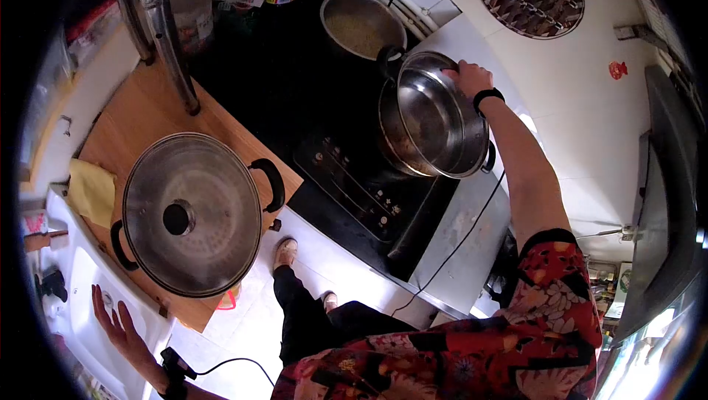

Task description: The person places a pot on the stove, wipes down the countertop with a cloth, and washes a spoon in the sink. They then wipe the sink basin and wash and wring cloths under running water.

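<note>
My right hand (472, 79) is closed at the upper rim of a shiny steel pot (431, 116), which is tilted with its inside facing me. A second rim shows along its lower left side, so two vessels seem nested; black handles stick out at both ends. What exactly the fingers grip, rim or handle, is partly hidden. My left hand (124, 334) holds nothing, its fingers stretched apart over the white sink (88, 275). Near it, a wide pot with a see-through lid (192, 245), a black knob and two black side handles stands on a wooden board (140, 101).
A black induction cooker (346, 186) lies beneath the steel pot. Behind it stands a steel bowl (361, 24) with pale contents. A yellow cloth (92, 192) lies at the board's left edge. Metal rack legs (166, 31) rise from the board. A black cord (472, 227) crosses the grey counter.
</note>
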{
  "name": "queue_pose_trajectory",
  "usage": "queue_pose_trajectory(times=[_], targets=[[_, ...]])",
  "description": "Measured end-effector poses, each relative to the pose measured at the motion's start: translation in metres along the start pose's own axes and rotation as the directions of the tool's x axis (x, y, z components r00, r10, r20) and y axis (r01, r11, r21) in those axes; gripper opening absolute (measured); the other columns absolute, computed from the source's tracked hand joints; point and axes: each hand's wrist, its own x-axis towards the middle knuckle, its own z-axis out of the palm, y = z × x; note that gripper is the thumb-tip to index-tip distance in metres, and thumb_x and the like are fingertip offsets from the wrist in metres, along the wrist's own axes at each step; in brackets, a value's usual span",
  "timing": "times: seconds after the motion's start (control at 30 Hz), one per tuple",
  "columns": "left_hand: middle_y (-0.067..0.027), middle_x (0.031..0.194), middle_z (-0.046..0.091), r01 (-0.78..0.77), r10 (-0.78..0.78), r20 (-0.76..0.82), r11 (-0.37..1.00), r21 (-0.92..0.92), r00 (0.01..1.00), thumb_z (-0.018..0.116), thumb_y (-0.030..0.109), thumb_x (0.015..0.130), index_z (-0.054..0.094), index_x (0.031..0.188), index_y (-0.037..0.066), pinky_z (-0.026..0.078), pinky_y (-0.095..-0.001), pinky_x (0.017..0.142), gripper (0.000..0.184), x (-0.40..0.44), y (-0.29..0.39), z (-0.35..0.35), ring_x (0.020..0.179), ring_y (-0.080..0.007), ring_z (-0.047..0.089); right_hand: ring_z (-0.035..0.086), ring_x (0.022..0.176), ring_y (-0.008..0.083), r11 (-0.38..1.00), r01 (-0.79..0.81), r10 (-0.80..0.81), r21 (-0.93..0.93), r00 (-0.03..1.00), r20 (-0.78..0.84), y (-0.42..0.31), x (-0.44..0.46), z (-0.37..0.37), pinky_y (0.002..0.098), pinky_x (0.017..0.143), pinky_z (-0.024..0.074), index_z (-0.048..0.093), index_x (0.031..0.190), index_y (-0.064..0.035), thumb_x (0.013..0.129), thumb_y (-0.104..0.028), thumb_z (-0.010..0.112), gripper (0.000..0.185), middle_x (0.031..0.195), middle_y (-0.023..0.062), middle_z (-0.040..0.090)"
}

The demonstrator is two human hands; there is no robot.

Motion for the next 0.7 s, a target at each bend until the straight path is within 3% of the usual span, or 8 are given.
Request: queue_pose_trajectory(times=[0.17,0.27,0.33,0.53,0.57,0.6,0.67,0.7], targets=[[-0.0063,0.144,0.039,0.002,-0.002,0.000,1.000,-0.009,1.000,0.051,0.024,0.094,0.040,0.140,0.012,0.026,-0.0459,0.108,0.049,-0.004,0.014,0.002,0.134,-0.0239,0.033,0.063,0.094,0.0365,1.000,-0.001,0.002,0.028,0.999,-0.034,-0.001,-0.002,0.008,0.0507,0.082,0.0466,0.056,0.101,-0.0054,0.083,-0.062,0.051,0.059,0.096,0.0185,0.066],[-0.0062,0.144,0.038,-0.005,0.005,0.001,1.000,-0.010,1.000,0.051,0.024,0.094,0.040,0.140,0.012,0.026,-0.0456,0.108,0.049,-0.004,0.012,-0.001,0.134,-0.0236,0.033,0.064,0.092,0.0375,1.000,0.010,-0.009,0.020,0.999,-0.054,0.006,-0.003,0.016,0.0497,0.081,0.0474,0.052,0.102,-0.0050,0.080,-0.049,0.064,0.051,0.096,0.0188,0.066],[-0.0062,0.144,0.039,-0.003,0.003,-0.006,1.000,-0.011,1.000,0.051,0.023,0.094,0.040,0.140,0.012,0.026,-0.0456,0.108,0.048,-0.003,0.008,-0.004,0.134,-0.0235,0.033,0.064,0.092,0.0381,0.999,0.024,-0.023,0.043,0.999,-0.029,0.010,-0.004,0.019,0.0487,0.079,0.0487,0.047,0.103,-0.0054,0.074,-0.034,0.075,0.050,0.096,0.0200,0.066],[-0.0057,0.144,0.039,0.016,-0.016,-0.008,1.000,0.002,1.000,0.051,0.022,0.093,0.040,0.140,0.013,0.025,-0.0459,0.108,0.048,-0.002,0.006,-0.009,0.134,-0.0237,0.033,0.063,0.095,0.0386,1.000,-0.007,0.007,0.012,1.000,0.022,0.018,-0.004,0.023,0.0482,0.080,0.0507,0.042,0.104,-0.0053,0.067,-0.022,0.080,0.056,0.096,0.0220,0.065],[-0.0056,0.144,0.039,0.016,-0.016,-0.002,1.000,0.009,1.000,0.051,0.022,0.093,0.040,0.140,0.013,0.025,-0.0459,0.108,0.049,-0.002,0.009,-0.009,0.134,-0.0237,0.033,0.062,0.097,0.0380,1.000,0.009,-0.010,-0.027,1.000,-0.016,0.020,-0.006,0.027,0.0473,0.082,0.0507,0.039,0.120,-0.0056,0.064,-0.015,0.082,0.071,0.099,0.0234,0.064],[-0.0054,0.145,0.038,0.016,-0.016,-0.003,1.000,0.012,1.000,0.052,0.021,0.093,0.040,0.140,0.013,0.025,-0.0459,0.108,0.049,-0.002,0.011,-0.008,0.134,-0.0238,0.033,0.062,0.097,0.0380,1.000,0.005,-0.005,-0.027,1.000,-0.010,0.022,-0.006,0.026,0.0473,0.082,0.0507,0.039,0.120,-0.0056,0.064,-0.015,0.082,0.071,0.099,0.0234,0.064],[-0.0053,0.145,0.039,0.000,0.000,-0.002,1.000,0.006,1.000,0.052,0.021,0.093,0.040,0.140,0.014,0.025,-0.0458,0.108,0.049,0.000,0.010,-0.008,0.134,-0.0238,0.033,0.061,0.101,0.0386,0.997,0.080,-0.082,0.020,0.989,0.119,0.030,-0.002,0.018,0.0472,0.082,0.0507,0.027,0.138,-0.0084,0.062,-0.007,0.081,0.094,0.104,0.0252,0.062],[-0.0052,0.145,0.039,-0.015,0.015,-0.003,1.000,0.000,1.000,0.052,0.021,0.093,0.041,0.140,0.014,0.025,-0.0458,0.108,0.049,0.001,0.010,-0.007,0.134,-0.0238,0.033,0.062,0.098,0.0345,0.997,0.069,-0.077,0.043,0.969,0.234,0.033,0.002,0.013,0.0441,0.081,0.0519,0.013,0.147,-0.0119,0.064,0.002,0.075,0.105,0.104,0.0217,0.062]])
